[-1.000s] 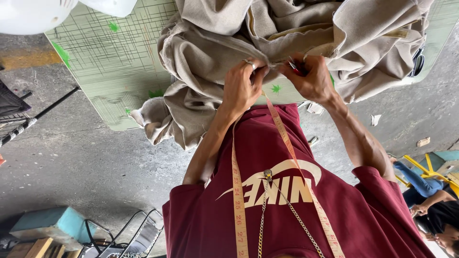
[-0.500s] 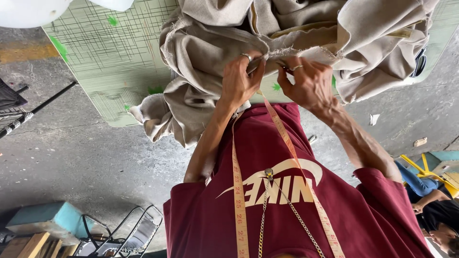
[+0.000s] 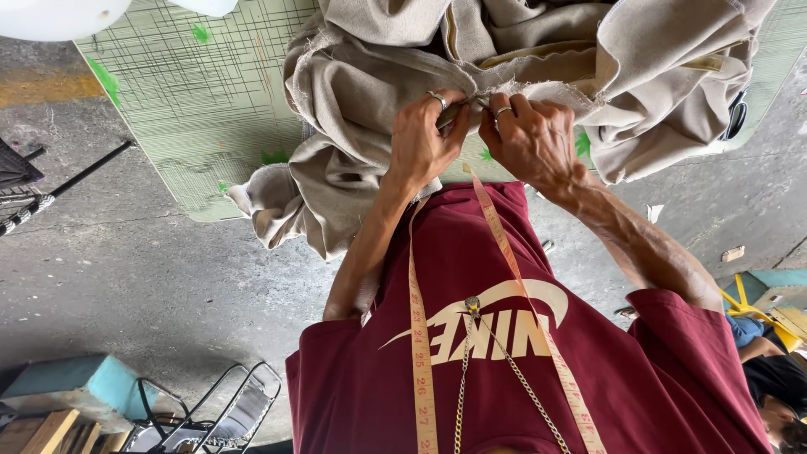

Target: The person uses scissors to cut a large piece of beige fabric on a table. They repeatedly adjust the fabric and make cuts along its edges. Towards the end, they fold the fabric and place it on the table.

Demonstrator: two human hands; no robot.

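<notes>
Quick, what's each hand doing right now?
Left hand: closed, pinching the edge of the beige cloth.
Right hand: closed, gripping the same cloth edge right beside it.

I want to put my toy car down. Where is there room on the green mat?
The green mat is bare on the picture's left, between the white round thing and the beige cloth. The middle is crowded: the cloth heaps there, with the left hand and right hand pinching its edge.

Our left hand (image 3: 424,143) and right hand (image 3: 530,139) meet on the cloth (image 3: 378,92), which lies on the cutting mat (image 3: 193,92); a tape measure (image 3: 420,336) hangs over our chest.
</notes>
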